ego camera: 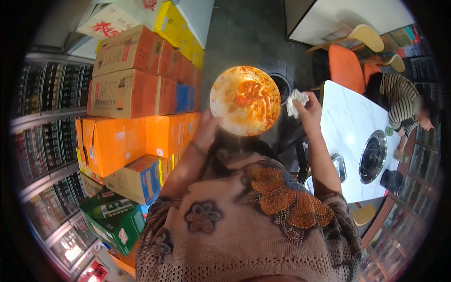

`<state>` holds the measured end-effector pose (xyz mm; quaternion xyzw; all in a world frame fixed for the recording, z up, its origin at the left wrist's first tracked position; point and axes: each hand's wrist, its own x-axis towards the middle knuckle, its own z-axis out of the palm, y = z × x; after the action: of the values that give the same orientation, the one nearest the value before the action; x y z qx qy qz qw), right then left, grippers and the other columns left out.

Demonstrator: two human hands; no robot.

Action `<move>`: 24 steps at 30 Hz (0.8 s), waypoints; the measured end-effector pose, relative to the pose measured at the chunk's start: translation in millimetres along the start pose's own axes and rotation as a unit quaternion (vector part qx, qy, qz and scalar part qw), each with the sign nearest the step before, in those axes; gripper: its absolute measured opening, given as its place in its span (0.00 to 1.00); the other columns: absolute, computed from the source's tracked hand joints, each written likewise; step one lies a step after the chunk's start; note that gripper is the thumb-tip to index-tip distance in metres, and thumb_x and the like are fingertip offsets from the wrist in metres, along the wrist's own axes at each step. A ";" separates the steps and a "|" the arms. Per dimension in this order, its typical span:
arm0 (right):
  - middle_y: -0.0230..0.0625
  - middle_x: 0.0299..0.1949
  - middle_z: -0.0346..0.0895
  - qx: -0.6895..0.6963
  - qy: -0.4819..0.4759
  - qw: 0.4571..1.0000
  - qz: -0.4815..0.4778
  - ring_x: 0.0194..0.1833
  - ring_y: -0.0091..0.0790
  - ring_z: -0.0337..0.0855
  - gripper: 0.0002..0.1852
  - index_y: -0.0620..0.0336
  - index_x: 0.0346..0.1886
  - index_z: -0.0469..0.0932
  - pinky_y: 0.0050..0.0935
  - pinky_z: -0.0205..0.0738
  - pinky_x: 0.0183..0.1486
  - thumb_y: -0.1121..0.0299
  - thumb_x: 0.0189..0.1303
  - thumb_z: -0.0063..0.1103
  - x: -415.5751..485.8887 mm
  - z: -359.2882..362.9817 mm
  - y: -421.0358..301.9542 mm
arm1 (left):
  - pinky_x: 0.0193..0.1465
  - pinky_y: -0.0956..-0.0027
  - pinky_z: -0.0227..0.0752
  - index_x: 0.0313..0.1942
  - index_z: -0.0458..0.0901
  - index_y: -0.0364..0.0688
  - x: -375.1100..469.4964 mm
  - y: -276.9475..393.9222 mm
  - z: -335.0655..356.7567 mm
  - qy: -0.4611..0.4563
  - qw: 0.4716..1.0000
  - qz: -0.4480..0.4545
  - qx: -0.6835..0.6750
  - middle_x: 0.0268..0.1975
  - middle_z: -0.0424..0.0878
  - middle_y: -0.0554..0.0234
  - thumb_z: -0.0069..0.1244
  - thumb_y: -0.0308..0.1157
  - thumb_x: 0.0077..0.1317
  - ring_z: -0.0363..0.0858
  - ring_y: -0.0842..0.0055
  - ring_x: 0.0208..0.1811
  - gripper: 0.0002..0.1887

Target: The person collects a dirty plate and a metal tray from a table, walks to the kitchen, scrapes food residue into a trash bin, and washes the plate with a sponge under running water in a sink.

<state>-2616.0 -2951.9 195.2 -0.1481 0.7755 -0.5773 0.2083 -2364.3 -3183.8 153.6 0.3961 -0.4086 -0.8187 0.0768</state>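
Observation:
My left hand (208, 124) grips the lower left rim of a round white plate (230, 118). Red-orange oily sauce (251, 92) and bits of food residue are smeared over much of its surface. To the right of the plate, my right hand (312, 110) pinches a crumpled white tissue (295, 102) between thumb and fingers, apart from the rim. Below and behind the plate, a dark round bin (283, 84) stands on the floor, partly covered by the plate.
Stacked cardboard cartons (123, 93) and orange boxes (112, 141) line my left side, beside shelves of bottles (45, 88). On my right is a white marble-look table (343, 116) with a round inset cooker (373, 157). A person in a striped top (401, 88) leans there near orange chairs (347, 67).

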 end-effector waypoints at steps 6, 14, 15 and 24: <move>0.32 0.43 0.83 0.223 0.079 0.967 0.092 0.41 0.24 0.83 0.15 0.62 0.51 0.77 0.24 0.76 0.44 0.78 0.61 0.64 23.9 -24.8 -20.6 | 0.58 0.61 0.76 0.66 0.64 0.34 60.5 16.6 7.9 -0.065 0.997 -0.023 -0.030 0.60 0.76 0.52 0.45 0.17 0.61 0.77 0.64 0.60 0.30; 0.33 0.38 0.82 0.321 0.313 0.870 0.206 0.32 0.26 0.82 0.08 0.57 0.49 0.77 0.22 0.74 0.27 0.70 0.70 0.52 -92.3 -52.9 16.8 | 0.58 0.64 0.75 0.60 0.70 0.29 122.4 54.1 13.0 -0.166 0.982 -0.084 0.043 0.57 0.78 0.53 0.47 0.15 0.53 0.78 0.64 0.56 0.29; 0.34 0.39 0.82 0.322 0.346 0.848 0.239 0.33 0.26 0.82 0.10 0.60 0.50 0.75 0.22 0.74 0.28 0.71 0.72 0.47 -108.5 -47.6 8.2 | 0.58 0.63 0.75 0.60 0.69 0.29 129.7 50.1 2.9 -0.175 0.979 -0.100 0.043 0.57 0.77 0.52 0.46 0.15 0.54 0.78 0.63 0.58 0.29; 0.31 0.37 0.80 0.250 0.603 0.686 0.321 0.31 0.27 0.79 0.14 0.56 0.51 0.76 0.27 0.71 0.27 0.75 0.66 0.42 -287.9 2.5 115.9 | 0.62 0.56 0.75 0.66 0.62 0.32 163.6 70.1 -16.4 -0.225 0.956 -0.141 0.124 0.64 0.71 0.47 0.45 0.15 0.55 0.74 0.58 0.63 0.34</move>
<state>-2363.3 -2784.9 127.5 0.5475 0.5609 -0.6124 -0.1026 -2476.8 -3313.1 103.1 0.2613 -0.4536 -0.8322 -0.1827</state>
